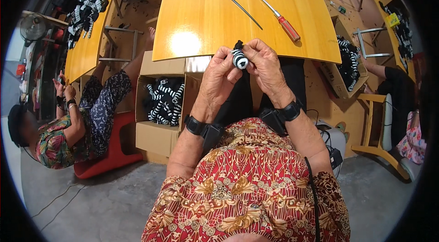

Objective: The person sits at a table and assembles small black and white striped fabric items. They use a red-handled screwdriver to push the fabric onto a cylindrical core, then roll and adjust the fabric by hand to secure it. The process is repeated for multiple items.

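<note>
Near the front edge of the yellow table [196, 11], my left hand [216, 73] and my right hand [265, 66] hold a small black-and-white striped knitted tube [238, 58] between them. Its rolled, open-looking white end faces me, and a black tip sticks out at the far end. Both hands pinch it with thumbs and fingertips, one from each side. Beyond my hands lie a screwdriver [287, 28] with a red handle and, left of it, a thin dark rod [238, 7] with a yellow end.
An open cardboard box [155, 139] of striped knitted pieces stands left of my legs; another box [337, 85] is at the right. A person [68, 127] sits on a red chair [107, 155] at left, near a table piled with striped pieces [89, 9]. A wooden chair [370, 127] stands right.
</note>
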A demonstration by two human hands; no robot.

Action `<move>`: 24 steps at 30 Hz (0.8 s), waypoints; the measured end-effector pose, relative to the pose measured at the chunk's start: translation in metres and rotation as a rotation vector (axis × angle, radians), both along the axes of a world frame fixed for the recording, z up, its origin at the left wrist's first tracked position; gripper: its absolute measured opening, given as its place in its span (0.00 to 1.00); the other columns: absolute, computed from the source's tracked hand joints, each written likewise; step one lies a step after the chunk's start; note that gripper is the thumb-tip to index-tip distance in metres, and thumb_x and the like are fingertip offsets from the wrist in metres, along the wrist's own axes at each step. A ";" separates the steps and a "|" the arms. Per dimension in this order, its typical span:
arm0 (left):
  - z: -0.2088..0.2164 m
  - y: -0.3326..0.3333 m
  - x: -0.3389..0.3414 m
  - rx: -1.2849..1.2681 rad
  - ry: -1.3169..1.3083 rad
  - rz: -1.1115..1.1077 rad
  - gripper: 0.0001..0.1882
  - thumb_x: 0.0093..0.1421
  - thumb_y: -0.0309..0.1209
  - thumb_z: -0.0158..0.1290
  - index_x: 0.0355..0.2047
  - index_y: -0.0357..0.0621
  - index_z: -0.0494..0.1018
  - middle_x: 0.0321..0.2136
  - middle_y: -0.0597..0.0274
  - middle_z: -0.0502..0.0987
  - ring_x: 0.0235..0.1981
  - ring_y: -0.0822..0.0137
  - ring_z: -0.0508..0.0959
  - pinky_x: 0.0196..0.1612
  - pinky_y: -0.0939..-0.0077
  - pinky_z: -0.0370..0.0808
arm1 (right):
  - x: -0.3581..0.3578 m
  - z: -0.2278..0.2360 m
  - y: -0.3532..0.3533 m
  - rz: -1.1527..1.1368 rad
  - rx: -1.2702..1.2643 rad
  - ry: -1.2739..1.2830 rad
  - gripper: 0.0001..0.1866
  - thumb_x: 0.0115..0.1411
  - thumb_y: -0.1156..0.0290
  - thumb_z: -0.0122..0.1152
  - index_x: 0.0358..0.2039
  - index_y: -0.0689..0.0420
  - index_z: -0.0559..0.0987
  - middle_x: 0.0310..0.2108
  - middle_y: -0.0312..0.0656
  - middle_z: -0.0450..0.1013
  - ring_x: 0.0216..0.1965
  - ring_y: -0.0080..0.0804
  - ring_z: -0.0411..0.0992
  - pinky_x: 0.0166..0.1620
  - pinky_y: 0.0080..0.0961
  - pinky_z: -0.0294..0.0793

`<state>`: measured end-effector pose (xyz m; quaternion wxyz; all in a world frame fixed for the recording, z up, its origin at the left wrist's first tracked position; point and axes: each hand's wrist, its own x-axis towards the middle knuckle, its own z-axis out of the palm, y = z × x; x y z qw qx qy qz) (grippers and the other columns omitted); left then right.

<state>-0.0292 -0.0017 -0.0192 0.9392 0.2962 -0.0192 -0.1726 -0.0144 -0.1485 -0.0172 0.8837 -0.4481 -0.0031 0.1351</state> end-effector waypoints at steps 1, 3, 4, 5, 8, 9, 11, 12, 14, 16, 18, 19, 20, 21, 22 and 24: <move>-0.002 -0.002 -0.001 0.029 0.013 0.040 0.04 0.64 0.29 0.51 0.34 0.46 0.67 0.27 0.68 0.73 0.18 0.81 0.65 0.24 0.90 0.64 | 0.001 -0.001 -0.003 0.028 0.009 0.004 0.07 0.62 0.66 0.60 0.29 0.53 0.74 0.22 0.26 0.68 0.20 0.08 0.61 0.21 0.07 0.57; 0.000 -0.002 0.000 0.118 0.024 0.116 0.04 0.64 0.29 0.51 0.34 0.45 0.68 0.28 0.68 0.73 0.19 0.82 0.66 0.25 0.92 0.65 | 0.002 0.000 -0.007 0.097 -0.023 0.012 0.07 0.62 0.66 0.60 0.30 0.53 0.74 0.22 0.26 0.67 0.21 0.09 0.61 0.22 0.07 0.58; 0.002 -0.002 0.001 0.176 0.024 0.149 0.04 0.64 0.30 0.51 0.34 0.46 0.68 0.28 0.68 0.73 0.20 0.82 0.67 0.25 0.92 0.65 | 0.002 0.001 -0.009 0.131 -0.042 0.019 0.07 0.61 0.66 0.60 0.30 0.53 0.74 0.22 0.25 0.67 0.21 0.09 0.61 0.23 0.07 0.58; 0.004 -0.002 0.001 0.233 0.025 0.183 0.04 0.64 0.30 0.51 0.34 0.46 0.68 0.28 0.68 0.73 0.21 0.82 0.68 0.25 0.92 0.66 | 0.002 0.002 -0.010 0.128 -0.092 -0.008 0.06 0.61 0.66 0.60 0.30 0.53 0.74 0.22 0.25 0.67 0.21 0.09 0.60 0.23 0.07 0.59; 0.007 -0.010 -0.001 0.376 -0.047 0.310 0.06 0.64 0.32 0.52 0.34 0.46 0.67 0.27 0.69 0.74 0.24 0.82 0.70 0.26 0.90 0.68 | 0.002 0.006 -0.010 0.090 -0.202 -0.073 0.06 0.61 0.67 0.59 0.30 0.53 0.74 0.21 0.26 0.66 0.22 0.09 0.60 0.24 0.08 0.59; 0.009 -0.013 -0.001 0.378 -0.050 0.341 0.06 0.64 0.32 0.52 0.34 0.46 0.67 0.28 0.68 0.74 0.25 0.82 0.70 0.26 0.90 0.68 | 0.002 0.005 -0.007 0.057 -0.216 -0.082 0.06 0.62 0.68 0.58 0.30 0.54 0.73 0.21 0.26 0.65 0.22 0.09 0.60 0.24 0.08 0.59; 0.013 -0.019 0.002 0.378 -0.062 0.403 0.06 0.64 0.32 0.52 0.34 0.47 0.67 0.29 0.68 0.75 0.26 0.83 0.70 0.25 0.90 0.67 | 0.002 0.009 -0.002 -0.008 -0.245 -0.101 0.06 0.62 0.68 0.58 0.30 0.54 0.73 0.21 0.26 0.65 0.22 0.10 0.59 0.24 0.09 0.59; 0.011 -0.018 0.004 0.366 -0.062 0.388 0.05 0.63 0.30 0.53 0.34 0.47 0.67 0.29 0.68 0.74 0.25 0.83 0.70 0.24 0.91 0.66 | -0.001 0.013 0.001 -0.037 -0.260 -0.109 0.06 0.62 0.68 0.57 0.30 0.54 0.73 0.21 0.26 0.65 0.22 0.10 0.59 0.24 0.09 0.59; 0.006 -0.015 0.007 0.344 -0.064 0.359 0.05 0.62 0.28 0.53 0.35 0.47 0.68 0.30 0.70 0.73 0.25 0.84 0.68 0.23 0.92 0.64 | 0.000 0.013 0.005 -0.091 -0.253 -0.119 0.07 0.63 0.68 0.57 0.29 0.55 0.72 0.20 0.27 0.65 0.21 0.11 0.59 0.23 0.10 0.58; 0.005 -0.013 0.009 0.240 -0.045 0.308 0.05 0.61 0.26 0.53 0.35 0.47 0.67 0.29 0.69 0.72 0.23 0.84 0.67 0.22 0.92 0.63 | 0.003 0.014 0.006 -0.090 -0.248 -0.119 0.08 0.63 0.68 0.57 0.28 0.55 0.72 0.20 0.26 0.64 0.20 0.11 0.59 0.23 0.10 0.57; 0.005 -0.012 0.008 0.167 -0.008 0.263 0.06 0.60 0.25 0.53 0.35 0.47 0.67 0.28 0.69 0.72 0.21 0.84 0.66 0.21 0.92 0.63 | 0.002 0.015 0.005 -0.090 -0.234 -0.105 0.08 0.63 0.68 0.57 0.28 0.54 0.72 0.20 0.26 0.64 0.20 0.11 0.59 0.23 0.10 0.57; 0.007 -0.011 0.010 0.144 0.013 0.247 0.07 0.60 0.24 0.53 0.35 0.46 0.67 0.27 0.69 0.71 0.20 0.84 0.65 0.20 0.92 0.62 | 0.002 0.017 0.005 -0.087 -0.223 -0.098 0.08 0.63 0.68 0.58 0.28 0.54 0.72 0.20 0.26 0.64 0.20 0.11 0.59 0.22 0.10 0.57; 0.009 -0.011 0.011 0.122 0.033 0.232 0.07 0.59 0.23 0.53 0.35 0.46 0.67 0.27 0.69 0.71 0.19 0.83 0.64 0.20 0.92 0.62 | 0.003 0.019 0.004 -0.085 -0.212 -0.092 0.08 0.63 0.68 0.58 0.27 0.54 0.72 0.20 0.26 0.64 0.20 0.11 0.59 0.22 0.10 0.57; 0.009 -0.012 0.011 0.087 0.024 0.214 0.07 0.59 0.23 0.53 0.35 0.46 0.67 0.27 0.69 0.71 0.18 0.83 0.64 0.20 0.91 0.62 | 0.006 0.018 0.003 -0.084 -0.184 -0.089 0.08 0.62 0.68 0.58 0.28 0.54 0.72 0.19 0.26 0.64 0.20 0.11 0.59 0.22 0.10 0.57; 0.009 -0.013 0.009 0.055 0.019 0.194 0.06 0.60 0.23 0.53 0.35 0.46 0.67 0.26 0.69 0.71 0.17 0.83 0.63 0.20 0.91 0.62 | 0.007 0.015 0.002 -0.084 -0.156 -0.081 0.08 0.62 0.68 0.58 0.28 0.54 0.72 0.19 0.26 0.64 0.20 0.10 0.59 0.22 0.10 0.57; 0.005 -0.014 0.006 0.028 0.022 0.177 0.05 0.61 0.25 0.52 0.35 0.45 0.67 0.26 0.70 0.70 0.14 0.83 0.61 0.19 0.91 0.62 | 0.006 0.010 0.002 -0.081 -0.130 -0.077 0.08 0.63 0.68 0.58 0.28 0.54 0.72 0.19 0.26 0.64 0.19 0.11 0.59 0.22 0.10 0.57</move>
